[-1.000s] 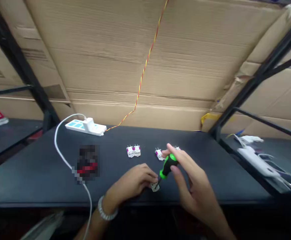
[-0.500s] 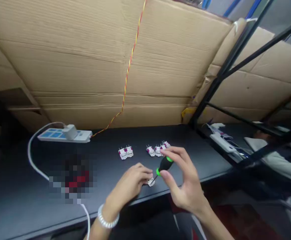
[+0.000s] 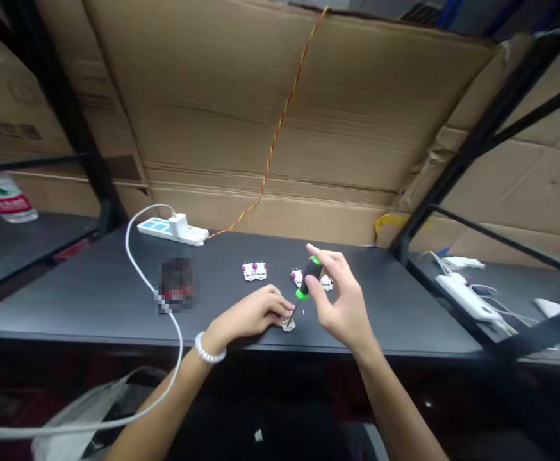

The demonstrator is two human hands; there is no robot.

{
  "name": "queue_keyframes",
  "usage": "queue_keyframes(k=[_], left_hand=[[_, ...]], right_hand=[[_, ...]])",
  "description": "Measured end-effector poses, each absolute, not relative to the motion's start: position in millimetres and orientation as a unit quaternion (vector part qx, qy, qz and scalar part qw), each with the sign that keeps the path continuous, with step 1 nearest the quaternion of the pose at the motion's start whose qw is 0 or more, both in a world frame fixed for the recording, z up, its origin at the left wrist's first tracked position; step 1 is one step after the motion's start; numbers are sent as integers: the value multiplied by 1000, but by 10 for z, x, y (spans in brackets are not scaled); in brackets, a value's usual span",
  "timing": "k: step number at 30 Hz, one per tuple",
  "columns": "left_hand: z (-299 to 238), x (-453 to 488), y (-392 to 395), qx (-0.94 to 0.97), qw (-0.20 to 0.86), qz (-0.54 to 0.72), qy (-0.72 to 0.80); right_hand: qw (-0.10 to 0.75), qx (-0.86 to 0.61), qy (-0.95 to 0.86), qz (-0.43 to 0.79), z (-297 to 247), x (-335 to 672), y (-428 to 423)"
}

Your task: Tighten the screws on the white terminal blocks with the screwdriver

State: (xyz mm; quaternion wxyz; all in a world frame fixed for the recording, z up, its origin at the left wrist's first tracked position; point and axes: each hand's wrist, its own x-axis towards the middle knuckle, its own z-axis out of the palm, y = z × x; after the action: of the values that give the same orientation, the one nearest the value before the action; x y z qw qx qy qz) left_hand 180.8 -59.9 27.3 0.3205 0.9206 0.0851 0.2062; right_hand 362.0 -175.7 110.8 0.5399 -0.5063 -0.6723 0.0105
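Near the table's front edge, my left hand [image 3: 259, 312] pins a small white plug [image 3: 288, 325] with its fingertips closed on it. My right hand [image 3: 341, 299] grips a screwdriver [image 3: 311, 276] with a black and green handle between thumb and fingers. Its thin shaft slants down to the left, and the tip meets the plug; the exact contact is too small to make out. Two white and purple plugs [image 3: 254, 271] stand side by side farther back. Similar plugs [image 3: 297, 277] lie behind the screwdriver, partly hidden by it and my right hand.
A white power strip [image 3: 193, 235] with a charger and white cable is at the back left. A pixelated dark object [image 3: 177, 285] lies by the cable. Cardboard [image 3: 203, 128] rises behind the table. Black frame posts flank it; a bottle [image 3: 8, 197] stands left.
The camera view has swung, bringing the bottle and left post into sight. The screwdriver stays on the plug, and my right fingers have shifted up around its handle. The left hand still holds the plug.
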Motion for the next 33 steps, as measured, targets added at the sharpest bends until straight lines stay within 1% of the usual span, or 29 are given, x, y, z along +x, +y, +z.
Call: queue_keyframes(k=[2,3,6,8,12,17,22,27,31,33], left_hand=[[273,1808,-599,921,321,204,86],[275,1809,-599,921,320,205,85],[279,1807,-596,925,309,208,83],[279,1804,-591,926,305,208,82],[275,1802,-579,924,310,208,81],[274,1813,-580,928,298,210,82],[263,1812,-583,925,310,207,81],[270,1808,-590,925,308,209,82],[294,1809,-607,922,317,206,87],[303,1806,-613,923,317,200,86]], right_hand=[[536,-488,-687,53,1117,3632,-1754],[538,-486,-687,53,1118,3631,-1753],[560,-503,-659,-9,1110,3614,-1742],[568,-498,-654,-24,1100,3605,-1734],[560,-461,-688,29,1102,3599,-1750],[578,-481,-658,-40,1112,3566,-1772],[566,-454,-687,27,1119,3558,-1788],[571,-491,-657,-47,1097,3538,-1777],[568,-469,-676,10,1061,3548,-1765],[569,-469,-675,6,1051,3550,-1760]])
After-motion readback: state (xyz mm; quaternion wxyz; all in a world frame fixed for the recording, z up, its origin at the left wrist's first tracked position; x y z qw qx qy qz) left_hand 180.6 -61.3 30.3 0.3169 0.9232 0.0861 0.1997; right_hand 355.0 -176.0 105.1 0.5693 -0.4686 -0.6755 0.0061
